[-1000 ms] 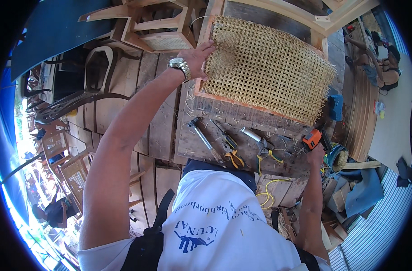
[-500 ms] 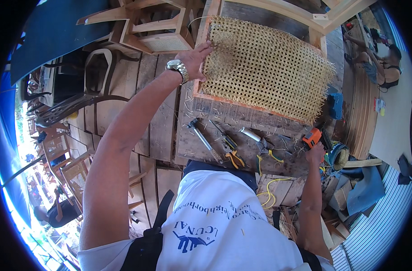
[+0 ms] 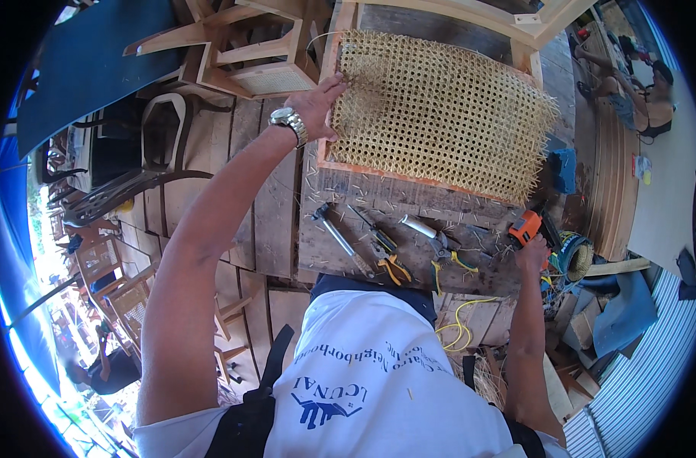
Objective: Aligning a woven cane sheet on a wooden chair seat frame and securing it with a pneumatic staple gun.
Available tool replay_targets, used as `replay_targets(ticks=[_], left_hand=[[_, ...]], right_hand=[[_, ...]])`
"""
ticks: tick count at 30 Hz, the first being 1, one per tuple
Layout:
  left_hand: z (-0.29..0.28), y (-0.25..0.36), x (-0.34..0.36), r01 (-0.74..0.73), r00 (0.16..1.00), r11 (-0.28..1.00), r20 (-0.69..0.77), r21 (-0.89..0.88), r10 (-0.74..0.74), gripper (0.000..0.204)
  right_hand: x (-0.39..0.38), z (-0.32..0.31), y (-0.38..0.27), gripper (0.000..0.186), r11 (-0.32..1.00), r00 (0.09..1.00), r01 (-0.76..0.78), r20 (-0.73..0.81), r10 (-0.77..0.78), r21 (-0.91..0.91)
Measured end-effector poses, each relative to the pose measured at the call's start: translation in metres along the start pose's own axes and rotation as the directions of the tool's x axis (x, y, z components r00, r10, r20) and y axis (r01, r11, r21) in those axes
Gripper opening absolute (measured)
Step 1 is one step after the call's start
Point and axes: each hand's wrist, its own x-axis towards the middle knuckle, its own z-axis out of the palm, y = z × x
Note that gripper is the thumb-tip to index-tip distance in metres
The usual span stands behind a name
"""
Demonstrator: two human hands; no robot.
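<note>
A woven cane panel (image 3: 439, 114) lies over a wooden frame (image 3: 409, 180) on the workbench, its cut strands bristling along the right edge. My left hand (image 3: 315, 109), with a metal watch at the wrist, rests at the panel's left edge. Its fingers and thumb are spread against the frame. Beyond the panel's lower right corner, my right hand (image 3: 533, 256) is closed around an orange and black pistol-shaped power tool (image 3: 525, 227). The tool's front end is dark and hard to make out.
Between me and the panel lie a hammer (image 3: 342, 240), a screwdriver (image 3: 372, 227), orange-handled pliers (image 3: 394, 269), yellow-handled cutters (image 3: 447, 256) and a white tube (image 3: 418, 226). Wooden chair frames (image 3: 249, 57) stand at the far left. Another person (image 3: 644, 107) sits at the far right.
The whole view has shifted slightly, moving the panel a little leftward in the picture. Both hands keep their places, the left at the frame and the right around the tool.
</note>
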Motion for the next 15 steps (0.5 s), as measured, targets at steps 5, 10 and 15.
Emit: replay_targets(ticks=[5, 10, 15], left_hand=[[-0.006, 0.005, -0.001, 0.018, 0.999, 1.0, 0.028, 0.009, -0.019, 0.114], [0.003, 0.0, 0.002, -0.027, 0.999, 1.0, -0.028, -0.004, 0.027, 0.114], [0.007, -0.003, 0.001, -0.04, 0.997, 0.997, -0.075, -0.06, 0.036, 0.115]], right_hand=[[0.0, -0.004, -0.002, 0.061, 1.0, 0.999, -0.007, 0.033, 0.008, -0.018], [0.0, -0.005, 0.001, 0.064, 1.0, 0.998, -0.026, 0.054, 0.026, 0.015], [0.001, 0.007, 0.004, 0.064, 1.0, 0.999, 0.009, 0.039, -0.008, -0.021]])
